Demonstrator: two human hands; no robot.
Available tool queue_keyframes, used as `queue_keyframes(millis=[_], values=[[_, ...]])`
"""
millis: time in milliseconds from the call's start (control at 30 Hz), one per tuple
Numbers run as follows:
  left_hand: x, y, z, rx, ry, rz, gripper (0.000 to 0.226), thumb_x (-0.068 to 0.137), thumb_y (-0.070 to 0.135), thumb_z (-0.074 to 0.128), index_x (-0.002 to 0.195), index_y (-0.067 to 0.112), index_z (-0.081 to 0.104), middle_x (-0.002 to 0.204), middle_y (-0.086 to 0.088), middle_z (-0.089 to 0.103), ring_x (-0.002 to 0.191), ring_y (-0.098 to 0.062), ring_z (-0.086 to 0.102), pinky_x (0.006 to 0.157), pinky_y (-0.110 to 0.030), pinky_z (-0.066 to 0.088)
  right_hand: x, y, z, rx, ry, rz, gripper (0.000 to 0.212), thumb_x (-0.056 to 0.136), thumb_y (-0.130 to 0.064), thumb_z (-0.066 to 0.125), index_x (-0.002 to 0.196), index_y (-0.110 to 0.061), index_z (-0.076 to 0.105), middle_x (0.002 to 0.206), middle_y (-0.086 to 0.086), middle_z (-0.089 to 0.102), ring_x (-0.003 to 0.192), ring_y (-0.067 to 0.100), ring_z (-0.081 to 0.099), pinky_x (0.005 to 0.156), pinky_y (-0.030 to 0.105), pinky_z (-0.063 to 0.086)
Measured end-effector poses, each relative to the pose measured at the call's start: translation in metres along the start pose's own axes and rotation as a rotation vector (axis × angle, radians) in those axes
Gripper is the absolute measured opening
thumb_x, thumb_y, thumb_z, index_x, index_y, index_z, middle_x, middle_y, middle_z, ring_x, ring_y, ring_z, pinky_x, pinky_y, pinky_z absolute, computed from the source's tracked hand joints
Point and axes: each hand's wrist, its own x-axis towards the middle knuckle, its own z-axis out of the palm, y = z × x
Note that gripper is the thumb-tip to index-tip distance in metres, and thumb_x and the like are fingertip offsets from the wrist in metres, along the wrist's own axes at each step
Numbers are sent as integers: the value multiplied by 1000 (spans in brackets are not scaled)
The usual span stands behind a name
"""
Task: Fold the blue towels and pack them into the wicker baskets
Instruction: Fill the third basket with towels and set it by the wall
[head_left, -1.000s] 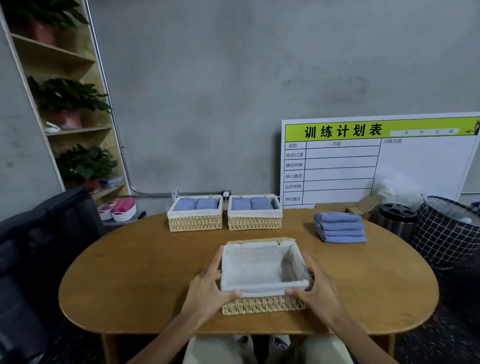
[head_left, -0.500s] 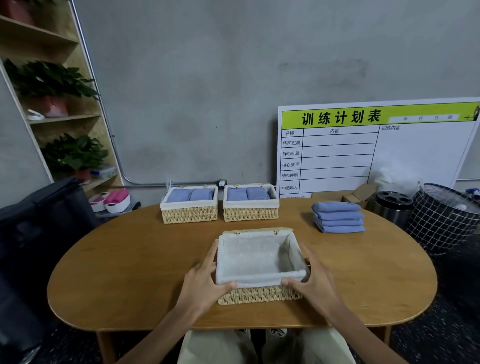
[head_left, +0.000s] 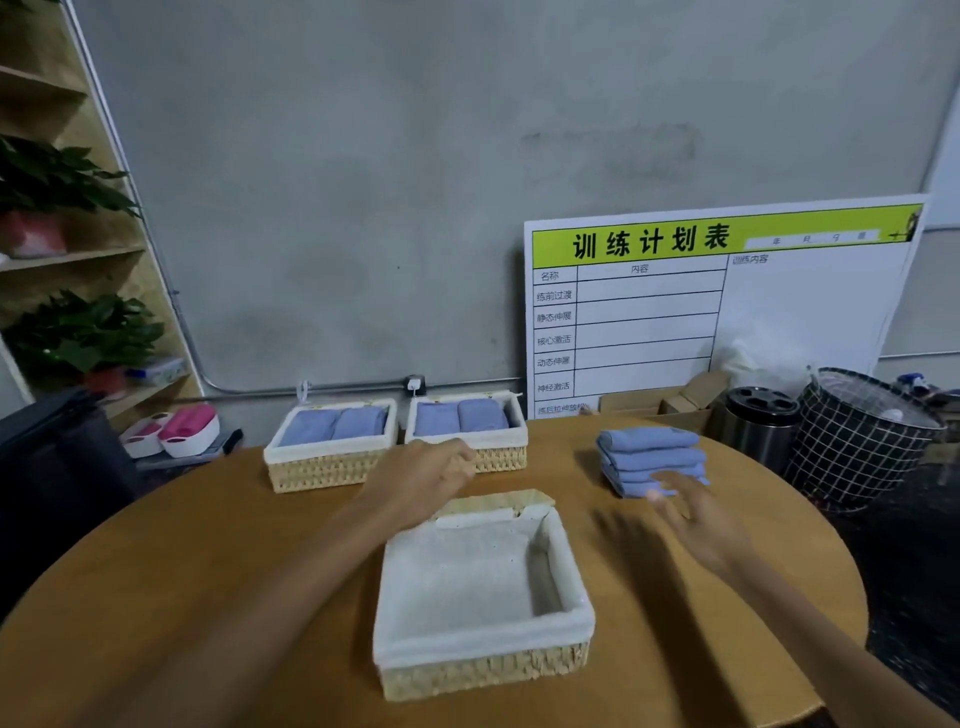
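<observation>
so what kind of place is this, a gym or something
Probably a gym or fitness studio back room: a training-plan board leans on a bare concrete wall, and a stack of blue towels sits on the wooden table.

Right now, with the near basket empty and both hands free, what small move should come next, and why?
Probably the right hand should reach a little further and take the top towel from the blue stack. That hand is open and already beside the stack, the near basket holds nothing, and the two far baskets each already hold towels. The left hand holds nothing.
</observation>
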Motion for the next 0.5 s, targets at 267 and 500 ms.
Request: queue_keyframes(millis=[267,500], values=[[205,86,118,-78,-62,220,23,102,26,45,107,22,67,109,-2,72,101,-26,65,82,-42,53,119,66,37,-250,243,-128,29,101,-35,54,119,-17,67,127,8,62,115,33,57,92,46,48],[331,119,205,-221,-343,128,23,99,34,53,92,22,71,102,-2,71,98,-27,65,88,-37,52,125,107,75,-304,312,-149,29,87,-30,70,116,-27,67,125,-1,63,112,26,57,86,43,48]])
